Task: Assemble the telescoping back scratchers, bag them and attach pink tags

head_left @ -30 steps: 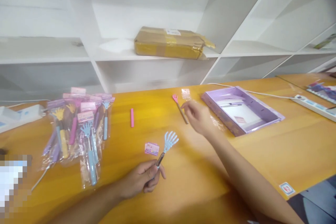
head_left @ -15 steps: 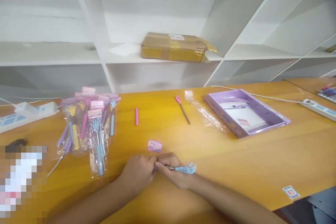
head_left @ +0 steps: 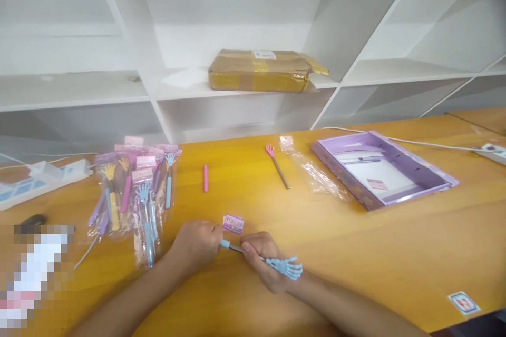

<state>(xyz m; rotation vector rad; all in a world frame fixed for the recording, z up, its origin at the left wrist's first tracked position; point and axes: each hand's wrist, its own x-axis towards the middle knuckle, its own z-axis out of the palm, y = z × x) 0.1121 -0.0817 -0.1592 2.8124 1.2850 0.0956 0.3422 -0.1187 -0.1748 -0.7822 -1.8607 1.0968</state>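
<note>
My left hand (head_left: 200,242) is closed round the light-blue handle of a back scratcher (head_left: 283,267), with the handle's end showing at the fingers. My right hand (head_left: 264,260) grips its metal shaft near the blue hand-shaped head, which points right. A stretch of bare shaft shows between my hands. Just beyond them lies a small purple and pink card (head_left: 233,224). Farther back are a loose pink handle (head_left: 205,178) and a pink-headed back scratcher (head_left: 278,166) with a bare metal shaft.
Several bagged back scratchers (head_left: 144,210) lie heaped at left, near a white power strip (head_left: 47,181). A clear plastic bag (head_left: 316,174) and an open purple box (head_left: 383,205) are at right. A taped carton (head_left: 261,71) sits on the shelf behind.
My hands have moved apart, left hand leftward, so the blue handle's end and the shaft between them now show. The blue head has shifted slightly right and down. The view has shifted slightly.
</note>
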